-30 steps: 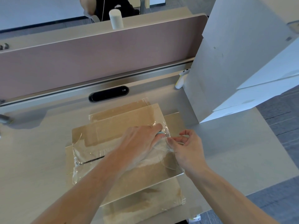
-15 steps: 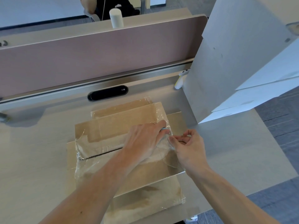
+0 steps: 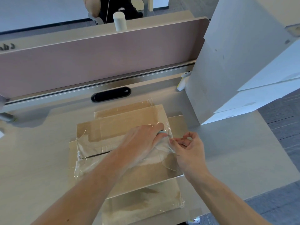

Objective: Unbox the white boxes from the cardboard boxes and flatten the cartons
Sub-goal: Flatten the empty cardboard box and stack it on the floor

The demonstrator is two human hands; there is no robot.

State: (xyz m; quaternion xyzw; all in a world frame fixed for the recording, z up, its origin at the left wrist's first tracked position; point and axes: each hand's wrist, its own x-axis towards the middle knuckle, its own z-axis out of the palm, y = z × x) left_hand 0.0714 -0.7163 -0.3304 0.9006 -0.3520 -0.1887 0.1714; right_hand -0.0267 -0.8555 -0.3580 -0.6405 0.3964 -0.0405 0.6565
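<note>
A brown cardboard carton (image 3: 123, 122) lies on the desk, covered in clear tape and plastic film (image 3: 90, 166), with a dark slit along its centre seam. My left hand (image 3: 142, 140) lies across its top and grips a small light-blue tool, mostly hidden under the fingers, at the carton's right end. My right hand (image 3: 189, 149) sits just right of it and pinches the edge of the clear film at the carton's right side. A tall stack of white boxes (image 3: 243, 59) stands at the right of the desk.
A mauve divider panel (image 3: 97, 59) with a metal rail closes the desk's back. A black oval cable port (image 3: 111, 94) sits behind the carton. A small white and yellow tool (image 3: 182, 82) lies by the white boxes. The desk's right and front edges drop to grey floor.
Both hands stay at the carton's right end. The left hand has crept slightly further along the seam toward the right hand, and the film there has bunched a little.
</note>
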